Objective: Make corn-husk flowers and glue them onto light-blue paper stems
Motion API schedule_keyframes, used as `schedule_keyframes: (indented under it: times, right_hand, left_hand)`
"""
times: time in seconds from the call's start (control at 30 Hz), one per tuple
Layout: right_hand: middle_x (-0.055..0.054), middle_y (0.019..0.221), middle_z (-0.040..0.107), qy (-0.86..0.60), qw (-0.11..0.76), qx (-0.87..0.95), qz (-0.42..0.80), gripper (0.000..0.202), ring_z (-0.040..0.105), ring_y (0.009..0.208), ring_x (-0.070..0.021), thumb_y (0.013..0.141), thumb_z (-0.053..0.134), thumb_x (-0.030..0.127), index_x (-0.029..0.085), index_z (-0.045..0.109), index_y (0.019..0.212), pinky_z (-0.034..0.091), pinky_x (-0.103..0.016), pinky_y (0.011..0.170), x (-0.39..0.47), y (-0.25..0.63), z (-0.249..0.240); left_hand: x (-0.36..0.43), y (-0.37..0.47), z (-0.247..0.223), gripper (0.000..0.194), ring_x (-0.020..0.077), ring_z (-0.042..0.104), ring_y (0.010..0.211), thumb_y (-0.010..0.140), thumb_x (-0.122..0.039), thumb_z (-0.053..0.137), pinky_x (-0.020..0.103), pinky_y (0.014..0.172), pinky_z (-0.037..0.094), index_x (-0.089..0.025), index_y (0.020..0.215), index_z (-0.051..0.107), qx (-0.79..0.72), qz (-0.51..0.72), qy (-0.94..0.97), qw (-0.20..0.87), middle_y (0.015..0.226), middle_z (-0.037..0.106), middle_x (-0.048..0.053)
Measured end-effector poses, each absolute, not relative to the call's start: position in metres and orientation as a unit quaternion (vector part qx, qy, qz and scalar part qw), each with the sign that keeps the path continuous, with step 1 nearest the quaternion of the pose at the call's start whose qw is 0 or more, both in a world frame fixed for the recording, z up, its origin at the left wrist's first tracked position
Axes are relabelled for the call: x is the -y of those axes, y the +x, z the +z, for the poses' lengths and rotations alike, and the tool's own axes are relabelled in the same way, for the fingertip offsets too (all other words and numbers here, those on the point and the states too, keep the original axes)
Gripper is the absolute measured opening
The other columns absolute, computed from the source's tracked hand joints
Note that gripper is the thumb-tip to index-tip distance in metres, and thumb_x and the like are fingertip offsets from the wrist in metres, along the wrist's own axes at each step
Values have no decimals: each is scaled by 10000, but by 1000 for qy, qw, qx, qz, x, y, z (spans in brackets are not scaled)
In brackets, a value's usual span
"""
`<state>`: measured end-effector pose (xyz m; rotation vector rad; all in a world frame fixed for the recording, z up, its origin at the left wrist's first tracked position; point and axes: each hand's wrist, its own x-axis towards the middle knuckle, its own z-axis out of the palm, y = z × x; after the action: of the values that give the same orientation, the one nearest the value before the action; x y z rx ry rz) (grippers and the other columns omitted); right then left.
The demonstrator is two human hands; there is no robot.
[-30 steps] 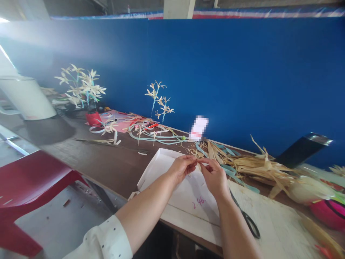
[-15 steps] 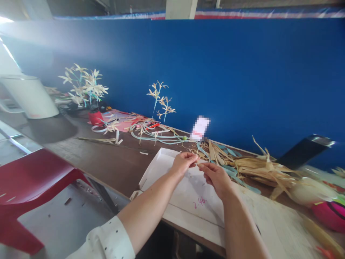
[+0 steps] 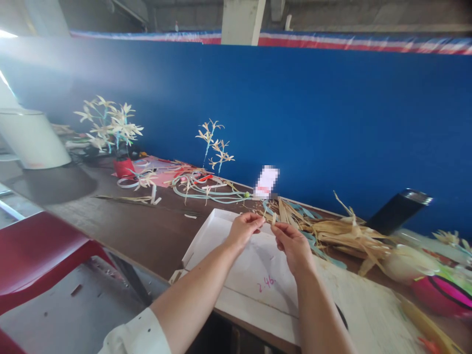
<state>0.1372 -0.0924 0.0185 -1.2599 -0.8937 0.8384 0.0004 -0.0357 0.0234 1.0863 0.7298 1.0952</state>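
The handwritten purple-pink number "2.46." (image 3: 266, 283) stands on the shallow white cardboard box (image 3: 254, 260), on the person's side of the grip of the left hand (image 3: 245, 228) and the right hand (image 3: 293, 243). Its characters climb slightly to the right. Beyond the grip, the white upright rectangular panel with a reddish band (image 3: 267, 181) is pixelated, so any lettering there is illegible. No other writing can be read.

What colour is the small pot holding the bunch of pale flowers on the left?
Red; the pot shows best in the head view.
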Motion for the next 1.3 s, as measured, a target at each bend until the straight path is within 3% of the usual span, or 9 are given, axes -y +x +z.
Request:
schedule_keyframes:
  times: [0.63,0.93,1.3]
  right_hand:
    - [53,471,460,-503,683,431,307,312,368,441,-76,644,768,403,181,686,848,271,-216,429,91,137,15]
    - [17,623,543,-475,714,380,346,289,375,458,-54,650,774,363,181,658,844,266,-200,419,91,138,16]
    - [24,631,537,-470,708,387,358,293,358,453,-48,662,764,346,191,655,887,261,-198,412,92,133,18]
  left_hand:
    - [45,0,30,258,84,472,575,651,-376,714,222,564,390,-141,749,672,-279,481,568,607,641,601,-5]
    - [46,-1,33,247,87,472,559,645,-365,707,230,558,383,-138,736,671,-303,465,564,611,640,617,2]
    - [48,0,34,232,95,500,606,656,-344,689,231,582,392,-134,754,679,-285,433,567,640,701,633,14]
